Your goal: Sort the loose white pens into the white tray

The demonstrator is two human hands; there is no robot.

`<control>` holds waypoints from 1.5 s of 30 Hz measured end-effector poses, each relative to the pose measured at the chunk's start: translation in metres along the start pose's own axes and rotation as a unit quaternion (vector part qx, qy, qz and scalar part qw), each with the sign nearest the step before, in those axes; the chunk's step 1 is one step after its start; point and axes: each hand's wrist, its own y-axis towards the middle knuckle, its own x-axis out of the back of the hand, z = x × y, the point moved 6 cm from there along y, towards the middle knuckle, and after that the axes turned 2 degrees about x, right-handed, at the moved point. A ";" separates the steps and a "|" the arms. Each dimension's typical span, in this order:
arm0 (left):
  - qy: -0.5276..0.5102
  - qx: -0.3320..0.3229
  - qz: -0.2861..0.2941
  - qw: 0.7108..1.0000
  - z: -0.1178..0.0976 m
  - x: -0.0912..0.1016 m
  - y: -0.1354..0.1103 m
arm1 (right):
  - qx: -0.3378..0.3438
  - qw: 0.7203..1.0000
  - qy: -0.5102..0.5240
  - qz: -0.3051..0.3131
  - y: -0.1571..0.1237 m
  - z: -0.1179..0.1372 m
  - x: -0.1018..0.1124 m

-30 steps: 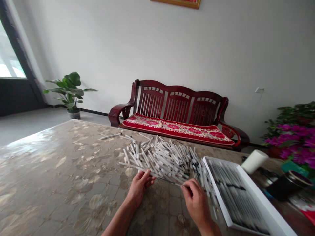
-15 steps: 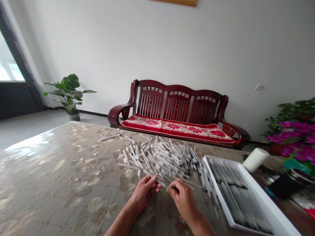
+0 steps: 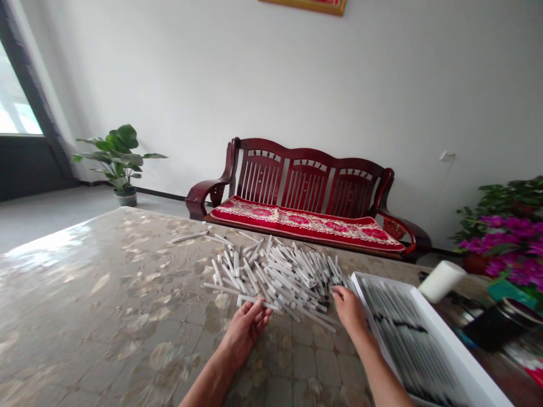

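Observation:
My left hand [image 3: 247, 327] is closed around a slim whitish pen barrel [image 3: 274, 308], held between thumb and fingers at the near edge of a pile. That pile [image 3: 292, 271] consists of many loose whitish, translucent pens, some with dark ends, lying in all directions. At its right side my right hand [image 3: 350, 310] reaches in with the fingertips pinched together. Whatever lies between those fingertips is too small to make out. Just right of this hand stands a shallow white box [image 3: 470, 362], holding rows of clear pens with dark parts.
A patterned cover lies over the table [image 3: 127, 316]. Behind the box are a white roll [image 3: 442, 281] and a black cup [image 3: 500, 325]. Purple flowers [image 3: 509, 243] stand at the right. Beyond the table is a dark red wooden bench [image 3: 303, 175].
My right hand has moved right and away from the left hand, to the pile's right side. My left hand keeps its pen barrel and has shifted slightly left.

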 end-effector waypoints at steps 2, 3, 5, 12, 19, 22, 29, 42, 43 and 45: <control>0.005 0.006 0.006 1.000 0.003 0.000 0.001 | 0.015 1.000 -0.019 0.018 0.009 -0.005 -0.001; 0.006 0.008 0.008 1.000 0.004 0.000 0.001 | 0.026 0.999 -0.027 0.028 0.011 -0.005 -0.003; 0.001 0.007 0.010 1.000 0.005 0.000 0.002 | 0.046 0.997 -0.042 0.043 0.012 -0.001 -0.008; -0.011 0.007 0.009 1.000 0.004 0.000 0.002 | 0.079 0.993 -0.071 0.053 0.009 0.009 -0.012; -0.013 -0.004 0.015 1.000 0.004 0.001 0.005 | 0.094 0.993 -0.058 0.028 0.006 0.017 0.001; -0.017 -0.009 0.011 1.000 0.004 0.000 0.003 | 0.088 0.995 0.038 0.018 -0.008 0.041 0.007; -0.017 -0.023 0.018 0.999 0.004 -0.002 0.001 | 0.083 0.947 0.307 0.041 -0.062 0.119 -0.006; -0.010 -0.031 0.053 0.998 0.005 -0.004 0.001 | 0.067 0.931 0.357 0.014 -0.074 0.136 -0.019; -0.009 -0.031 0.055 0.998 0.006 -0.004 0.001 | 0.068 0.932 0.355 0.014 -0.074 0.136 -0.019; -0.006 -0.032 0.055 0.998 0.006 -0.004 0.002 | 0.070 0.933 0.353 0.015 -0.074 0.136 -0.020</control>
